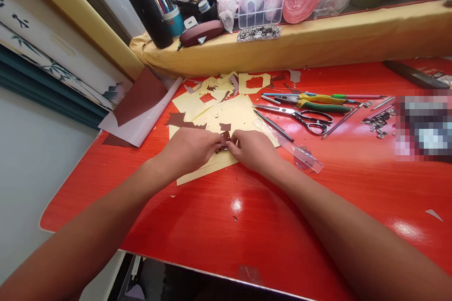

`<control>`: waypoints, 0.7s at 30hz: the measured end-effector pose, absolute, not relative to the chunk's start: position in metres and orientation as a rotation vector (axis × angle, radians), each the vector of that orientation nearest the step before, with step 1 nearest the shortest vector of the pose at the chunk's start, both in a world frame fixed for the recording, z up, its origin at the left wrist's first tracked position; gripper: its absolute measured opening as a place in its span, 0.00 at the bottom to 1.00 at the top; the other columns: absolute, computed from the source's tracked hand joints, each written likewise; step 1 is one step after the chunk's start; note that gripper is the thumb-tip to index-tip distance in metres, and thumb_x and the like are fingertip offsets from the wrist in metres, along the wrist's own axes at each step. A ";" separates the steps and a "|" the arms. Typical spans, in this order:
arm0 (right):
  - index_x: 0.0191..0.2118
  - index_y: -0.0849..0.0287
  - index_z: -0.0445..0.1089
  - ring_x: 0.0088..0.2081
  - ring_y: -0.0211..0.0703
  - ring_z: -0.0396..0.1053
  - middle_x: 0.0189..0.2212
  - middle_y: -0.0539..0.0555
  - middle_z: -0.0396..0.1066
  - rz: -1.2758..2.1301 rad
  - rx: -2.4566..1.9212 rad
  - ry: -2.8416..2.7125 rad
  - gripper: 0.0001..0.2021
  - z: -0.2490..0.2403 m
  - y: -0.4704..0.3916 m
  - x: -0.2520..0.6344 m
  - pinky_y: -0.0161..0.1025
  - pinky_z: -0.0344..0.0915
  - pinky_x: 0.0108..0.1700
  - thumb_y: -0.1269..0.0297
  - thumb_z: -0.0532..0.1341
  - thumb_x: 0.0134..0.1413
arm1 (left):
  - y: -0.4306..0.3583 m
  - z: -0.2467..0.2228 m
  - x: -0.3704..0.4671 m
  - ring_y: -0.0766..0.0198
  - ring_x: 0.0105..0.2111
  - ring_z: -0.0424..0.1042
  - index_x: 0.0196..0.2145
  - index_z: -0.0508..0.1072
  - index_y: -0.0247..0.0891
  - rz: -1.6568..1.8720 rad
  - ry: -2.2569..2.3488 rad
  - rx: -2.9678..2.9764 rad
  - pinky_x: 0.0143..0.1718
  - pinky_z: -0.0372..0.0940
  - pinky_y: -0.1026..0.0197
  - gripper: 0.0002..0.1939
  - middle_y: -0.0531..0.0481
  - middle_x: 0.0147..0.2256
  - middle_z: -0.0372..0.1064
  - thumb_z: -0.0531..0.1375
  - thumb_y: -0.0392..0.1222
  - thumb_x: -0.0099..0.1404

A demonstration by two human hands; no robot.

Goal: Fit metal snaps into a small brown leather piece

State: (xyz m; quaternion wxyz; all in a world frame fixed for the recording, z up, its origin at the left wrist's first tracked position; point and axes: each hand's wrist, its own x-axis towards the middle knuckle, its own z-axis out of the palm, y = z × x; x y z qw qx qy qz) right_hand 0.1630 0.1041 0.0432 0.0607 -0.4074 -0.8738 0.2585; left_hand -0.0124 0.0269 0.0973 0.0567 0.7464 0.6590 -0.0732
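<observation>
A small brown cut piece with tiny holes [225, 138] is pinched between my two hands, above pale yellow paper sheets [197, 172]. My left hand [192, 147] closes thumb and fingers on its left side. On its right side, my right hand [252, 148] grips it with the thumb pressed against bent fingers. Something small and shiny shows just under the piece, partly hidden by my fingertips. Another brown scrap [225, 127] lies just beyond my fingers. To the right of my right hand are a clear ruler [307, 157] and a dark pen [273, 125].
Scissors [300, 115], pliers [318, 101] and several metal snap fasteners [379, 124] lie on the red table [219, 230] to the right. A brown sheet with a white back [141, 108] curls at left. A cluttered ledge [300, 37] runs along the back.
</observation>
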 end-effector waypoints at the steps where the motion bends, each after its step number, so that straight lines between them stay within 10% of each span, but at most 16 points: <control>1: 0.41 0.56 0.79 0.38 0.50 0.75 0.36 0.57 0.82 0.786 -1.235 -2.642 0.13 0.043 0.104 0.163 0.40 0.53 0.32 0.57 0.59 0.69 | 0.028 0.098 -0.011 0.55 0.36 0.78 0.46 0.81 0.48 -0.258 2.000 2.263 0.28 0.51 0.58 0.16 0.50 0.37 0.82 0.53 0.48 0.77; 21: 0.42 0.56 0.80 0.38 0.49 0.75 0.36 0.57 0.82 0.824 -1.220 -2.625 0.12 0.047 0.103 0.164 0.40 0.54 0.32 0.59 0.59 0.68 | 0.037 0.105 -0.010 0.56 0.28 0.74 0.42 0.80 0.48 -0.401 1.948 2.277 0.28 0.51 0.58 0.15 0.49 0.28 0.77 0.53 0.47 0.75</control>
